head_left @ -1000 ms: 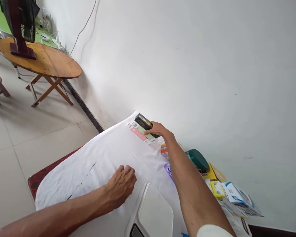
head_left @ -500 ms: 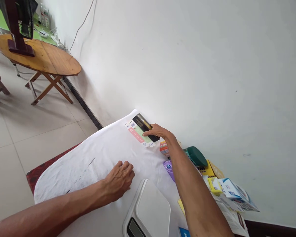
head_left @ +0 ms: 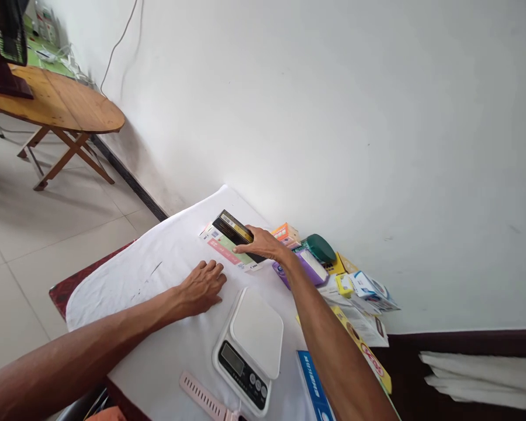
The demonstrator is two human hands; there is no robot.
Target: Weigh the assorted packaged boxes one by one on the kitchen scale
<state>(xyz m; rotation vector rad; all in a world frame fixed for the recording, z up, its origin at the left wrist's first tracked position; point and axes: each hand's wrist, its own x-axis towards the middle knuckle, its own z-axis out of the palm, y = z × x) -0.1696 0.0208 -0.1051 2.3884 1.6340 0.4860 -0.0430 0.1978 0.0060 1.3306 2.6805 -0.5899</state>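
Note:
Near the far end of the white-clothed table, my right hand (head_left: 263, 242) grips a black box (head_left: 234, 228) with gold lettering. Its fingers are over the wall-side edge. The thumb lies across a flat white, green and pink package (head_left: 223, 248) against the black box's near side; whether that is also held, I cannot tell. My left hand (head_left: 204, 287) rests palm down on the cloth, fingers a little bent and apart, with nothing seen in it. A white kitchen scale (head_left: 256, 333) with a dark display sits between my forearms, its platform bare.
Beside my right arm along the wall are an orange box (head_left: 286, 235), a green-lidded container (head_left: 319, 248), a purple pack (head_left: 309, 269) and several cartons. A blue box (head_left: 313, 386) and a pink watch strap (head_left: 204, 397) lie nearer. A wooden folding table (head_left: 65, 102) stands left.
My view has swung right and down, showing more of the scale and the watch strap. The black box has come slightly away from the table's far corner. My left fingers have spread somewhat.

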